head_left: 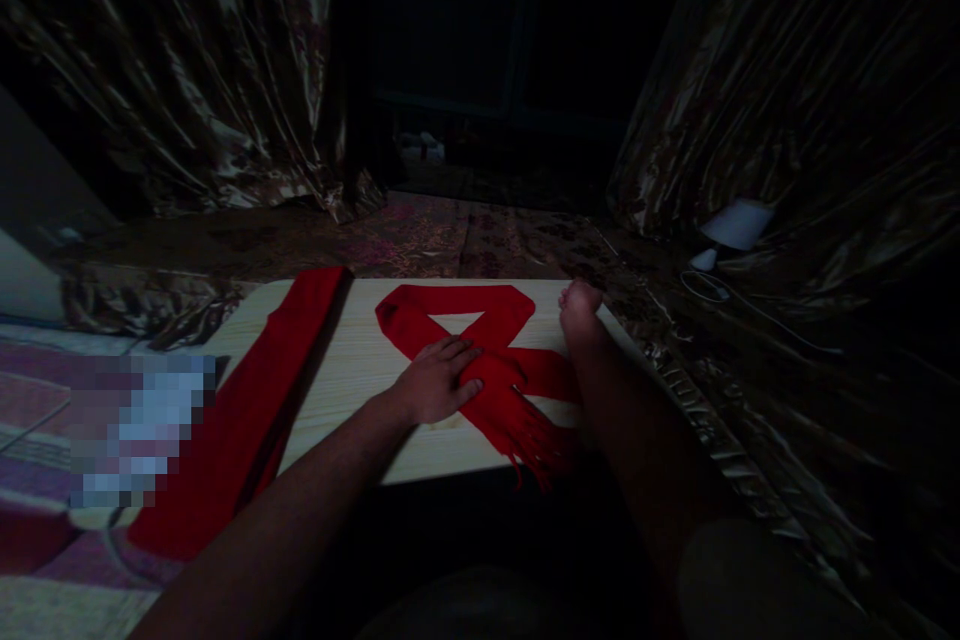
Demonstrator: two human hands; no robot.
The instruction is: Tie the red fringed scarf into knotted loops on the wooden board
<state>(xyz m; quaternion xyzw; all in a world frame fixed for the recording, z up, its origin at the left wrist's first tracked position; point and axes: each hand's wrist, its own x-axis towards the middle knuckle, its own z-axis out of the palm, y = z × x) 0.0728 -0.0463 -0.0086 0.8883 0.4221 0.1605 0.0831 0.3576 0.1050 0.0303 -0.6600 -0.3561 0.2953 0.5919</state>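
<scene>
Resting a flat, spread, empty left hand (437,380) on a looped red scarf (496,382) atop a pale wooden table (341,350), with contents impossible to tell in the curled right hand (580,301), before dim curtains (262,40) beyond both.

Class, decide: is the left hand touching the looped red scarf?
Touching: the head view shows the left hand lying with fingers on the looped red scarf.

Scarf (495,385) is plain red, cloth strip (255,400) at left red too; table (337,370) is pale with wood grain. Curtains (255,50) are patterned brown-gold, bedding (30,400) striped pink and white, lampshade (739,223) whitish
</scene>
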